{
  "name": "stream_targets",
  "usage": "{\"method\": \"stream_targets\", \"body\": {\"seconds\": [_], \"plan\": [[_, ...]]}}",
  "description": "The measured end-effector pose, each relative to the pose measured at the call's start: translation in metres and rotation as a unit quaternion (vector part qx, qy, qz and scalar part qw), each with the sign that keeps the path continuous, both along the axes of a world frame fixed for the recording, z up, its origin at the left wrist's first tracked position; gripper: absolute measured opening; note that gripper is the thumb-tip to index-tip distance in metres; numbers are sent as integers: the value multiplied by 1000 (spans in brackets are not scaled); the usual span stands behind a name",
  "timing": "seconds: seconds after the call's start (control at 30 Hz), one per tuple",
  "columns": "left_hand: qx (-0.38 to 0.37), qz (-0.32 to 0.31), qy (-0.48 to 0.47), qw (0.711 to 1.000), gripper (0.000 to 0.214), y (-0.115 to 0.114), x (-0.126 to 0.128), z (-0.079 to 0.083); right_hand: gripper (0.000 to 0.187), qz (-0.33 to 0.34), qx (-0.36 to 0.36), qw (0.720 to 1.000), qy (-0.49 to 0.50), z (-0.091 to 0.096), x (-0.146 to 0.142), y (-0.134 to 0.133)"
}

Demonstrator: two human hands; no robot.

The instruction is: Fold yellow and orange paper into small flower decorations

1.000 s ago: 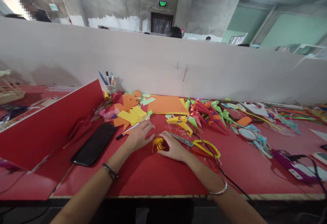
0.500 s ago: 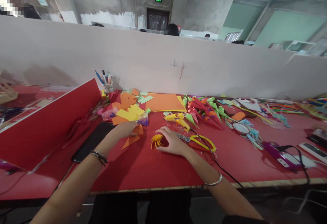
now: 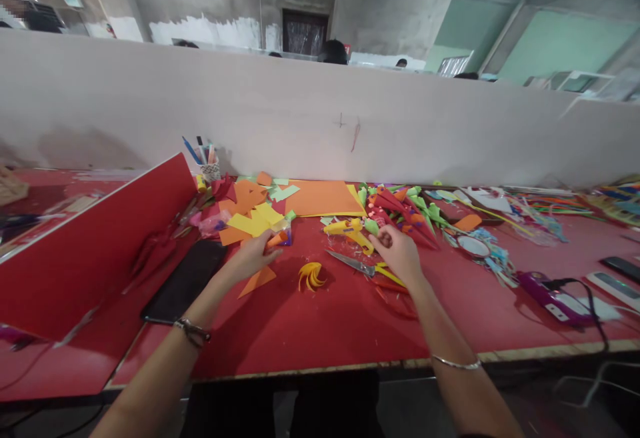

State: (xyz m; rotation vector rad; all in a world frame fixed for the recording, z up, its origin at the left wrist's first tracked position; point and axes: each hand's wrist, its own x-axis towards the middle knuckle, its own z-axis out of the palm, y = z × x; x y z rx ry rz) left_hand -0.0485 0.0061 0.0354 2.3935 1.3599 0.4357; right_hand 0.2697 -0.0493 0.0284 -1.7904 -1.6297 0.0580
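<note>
My left hand [image 3: 253, 255] is closed on a small orange paper piece [image 3: 277, 239] that looks curled or folded, beside the heap of paper scraps. My right hand [image 3: 399, 249] has its fingers bent together near the yellow glue gun [image 3: 350, 228] and a small green paper cone [image 3: 371, 226]; what its fingertips hold, if anything, is hidden. A curled yellow-orange paper piece, cut in strips [image 3: 311, 277], stands on the red table between my hands. Scissors with yellow handles [image 3: 356, 263] lie under my right wrist. A flat orange triangle [image 3: 257, 281] rests below my left hand.
Yellow scraps [image 3: 260, 219] and an orange sheet [image 3: 320, 198] lie at the back. Red and green paper cones [image 3: 400, 211] are heaped at the right. A black phone [image 3: 185, 281], a red board [image 3: 100, 245], a pen cup [image 3: 210, 170] and a purple power strip [image 3: 553, 298] surround the work area.
My right hand has left the curled yellow-orange piece and moved right, to the glue gun and cones. My left hand has lifted slightly, with an orange paper piece in its fingers.
</note>
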Motion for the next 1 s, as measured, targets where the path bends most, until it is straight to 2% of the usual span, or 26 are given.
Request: {"method": "stream_targets", "body": {"seconds": [0.07, 0.13, 0.23, 0.33, 0.4, 0.53, 0.6, 0.7, 0.87, 1.0], "plan": [[-4, -8, -34, 999, 35, 0, 6, -2, 31, -12, -22, 999, -22, -9, 10, 13], [-5, -26, -70, 997, 35, 1, 10, -7, 34, 40, -33, 998, -31, -19, 11, 25], [-21, -72, -117, 990, 28, 2, 11, -15, 25, 91, -45, 994, -36, -30, 1, 39], [-32, -101, -132, 986, 27, 2, 7, -21, 19, 93, -55, 994, -29, -37, -9, 42], [-25, -81, -126, 988, 24, 1, 3, -22, 22, 70, -56, 996, -20, -39, -10, 41], [51, 25, -14, 998, 32, 2, -2, -22, 26, 6, -44, 999, 3, -33, -7, 34], [84, 46, 36, 995, 34, 3, -3, -22, 27, -16, -31, 999, 16, -26, -9, 31], [105, 34, 55, 992, 33, 4, -4, -24, 32, -21, -16, 998, 48, -14, -18, 24], [137, -16, 63, 988, 22, 3, -2, -28, 34, 42, 0, 996, 80, 0, -42, 8], [140, -31, 54, 988, 19, -1, 4, -26, 34, 87, -11, 989, 118, 2, -55, -1]]}}
